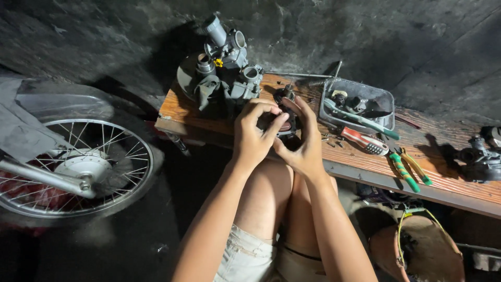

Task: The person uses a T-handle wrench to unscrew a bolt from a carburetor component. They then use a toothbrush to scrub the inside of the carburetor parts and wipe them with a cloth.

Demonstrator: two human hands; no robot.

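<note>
While both hands meet above the bare knees, the left hand and right hand close together around a small dark carburetor part, held just over the wooden counter. Grey carburetors stand behind; a red-handled screwdriver and green-handled pliers lie right.

Small dark part largely behind fingers

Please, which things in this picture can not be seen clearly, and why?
- Head view: the small dark part is mostly covered by the left hand and right hand.
- The contents of the grey tray are too small to identify.
- The engine part is cut off by the right edge.
</note>
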